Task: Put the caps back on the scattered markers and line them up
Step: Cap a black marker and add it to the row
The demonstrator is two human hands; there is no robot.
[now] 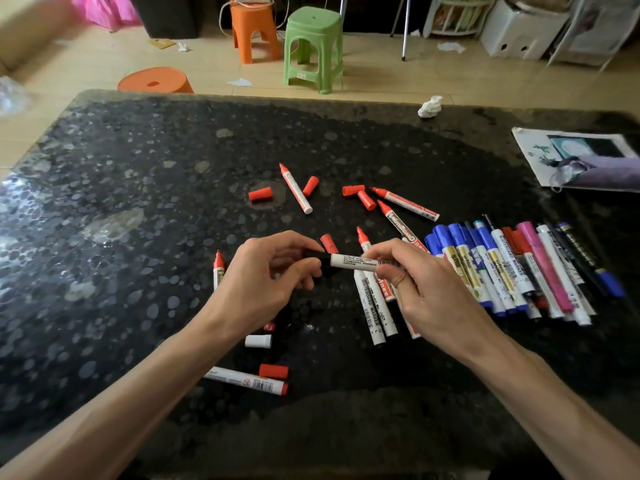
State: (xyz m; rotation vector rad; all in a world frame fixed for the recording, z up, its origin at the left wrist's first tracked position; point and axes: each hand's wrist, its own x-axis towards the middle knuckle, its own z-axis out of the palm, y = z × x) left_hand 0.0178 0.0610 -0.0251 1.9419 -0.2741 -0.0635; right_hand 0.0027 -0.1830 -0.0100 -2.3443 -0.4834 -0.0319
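Above the middle of the black table, both hands hold one white marker (353, 262) level. My left hand (273, 271) pinches its black cap (317, 258) at the left end. My right hand (415, 282) grips the barrel's right end. Uncapped red markers (296, 188) lie scattered beyond and beside my hands, with loose red caps (259, 194) among them. One red cap (273, 371) and a white cap (258, 341) lie close to my left forearm. A row of capped blue, red, pink and black markers (512, 268) lies side by side at the right.
The table top (121, 202) is dark speckled stone. A crumpled tissue (430, 106) sits at the far edge, and a printed sheet with a purple bag (588, 161) lies at the far right. Orange and green stools (313, 46) stand on the floor beyond.
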